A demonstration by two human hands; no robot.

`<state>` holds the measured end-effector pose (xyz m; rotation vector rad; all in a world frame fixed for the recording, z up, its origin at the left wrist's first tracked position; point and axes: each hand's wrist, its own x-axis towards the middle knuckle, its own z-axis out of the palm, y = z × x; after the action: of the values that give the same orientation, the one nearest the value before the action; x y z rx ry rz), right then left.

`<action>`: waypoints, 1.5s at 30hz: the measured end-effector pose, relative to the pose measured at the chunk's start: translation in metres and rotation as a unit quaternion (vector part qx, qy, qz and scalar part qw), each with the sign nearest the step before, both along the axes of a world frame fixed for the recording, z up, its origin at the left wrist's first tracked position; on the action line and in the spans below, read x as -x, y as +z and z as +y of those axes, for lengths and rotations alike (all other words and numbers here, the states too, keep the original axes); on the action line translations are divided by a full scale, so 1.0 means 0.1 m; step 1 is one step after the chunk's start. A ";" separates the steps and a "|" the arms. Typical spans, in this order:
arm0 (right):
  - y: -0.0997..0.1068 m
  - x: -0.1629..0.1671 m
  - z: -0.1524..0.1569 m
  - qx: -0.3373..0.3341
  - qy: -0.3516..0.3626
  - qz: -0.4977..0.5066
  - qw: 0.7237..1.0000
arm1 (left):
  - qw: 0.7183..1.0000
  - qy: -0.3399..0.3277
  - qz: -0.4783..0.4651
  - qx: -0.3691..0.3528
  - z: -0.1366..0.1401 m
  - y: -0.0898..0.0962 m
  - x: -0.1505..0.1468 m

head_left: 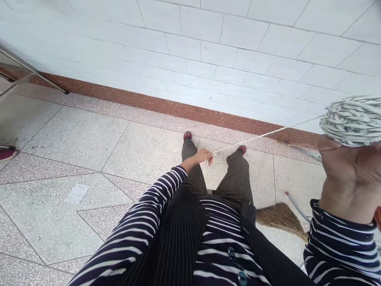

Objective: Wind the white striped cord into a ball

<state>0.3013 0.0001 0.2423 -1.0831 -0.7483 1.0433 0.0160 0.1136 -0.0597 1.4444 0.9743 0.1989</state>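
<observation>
At the right edge, my right hand [348,174] is raised palm up and holds a thick ball of white string [353,119]; its fingers are partly hidden behind the strands and cut off by the frame. One taut strand of string [258,137] runs from the ball down and left across the view. In front of my legs, my left hand [204,156] is closed on the other end of that strand. A small loose loop of string [218,160] hangs beside its fingers.
A straw broom [281,218] lies on the floor at right, near a thin metal rod [297,207]. White paper [77,193] lies on the floor at left. Metal legs [32,69] stand by the tiled wall [208,51]. Another person's shoe [8,153] shows at far left.
</observation>
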 end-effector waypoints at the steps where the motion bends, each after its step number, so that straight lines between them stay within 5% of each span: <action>1: 0.00 0.01 -0.01 -0.007 -0.029 0.026 0.999 | 0.999 -0.005 0.021 -0.024 0.04 -0.01 0.01; 3: -0.04 0.11 0.01 -0.049 -0.071 0.047 0.995 | 0.996 -0.008 0.062 -0.070 0.11 0.02 -0.02; 6: -0.15 0.37 0.12 -0.067 -0.022 0.039 0.997 | 0.993 0.031 0.058 -0.102 0.20 0.20 -0.14; 10: -0.34 0.63 0.27 0.033 0.043 0.006 0.999 | 0.981 0.053 -0.149 -0.113 0.20 0.69 -0.45; 15: -0.46 0.70 0.36 0.051 0.083 -0.051 0.994 | 0.946 0.029 -0.294 -0.130 0.03 1.19 -0.78; 18: -0.45 0.58 0.43 0.024 0.030 -0.066 0.997 | 0.947 0.019 -0.291 -0.132 -0.03 1.14 -0.71; 24: -0.49 0.19 0.55 -0.029 -0.095 -0.052 0.994 | 0.981 -0.063 -0.147 -0.109 -0.12 0.71 -0.33; 28: -0.58 0.01 0.60 -0.041 -0.150 -0.115 0.981 | 0.982 -0.097 -0.079 -0.141 -0.16 0.71 -0.16; 33: -0.54 -0.11 0.53 -0.108 -0.126 -0.139 0.976 | 0.972 -0.091 -0.052 -0.209 0.10 0.90 -0.06; 38: -0.24 0.06 0.42 -0.127 -0.043 -0.107 0.985 | 0.952 -0.093 0.092 -0.277 0.44 0.71 -0.05; 41: -0.10 0.25 0.46 -0.137 -0.022 -0.129 0.982 | 0.947 -0.040 0.152 -0.282 0.57 0.67 -0.16; 45: -0.06 0.49 0.60 -0.124 0.004 -0.168 0.978 | 0.954 -0.007 -0.056 -0.293 0.60 1.08 -0.50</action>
<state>0.2522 0.0605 0.2363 -1.0494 -1.1257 0.7554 0.0662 0.1739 0.0483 1.9539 0.8454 0.5908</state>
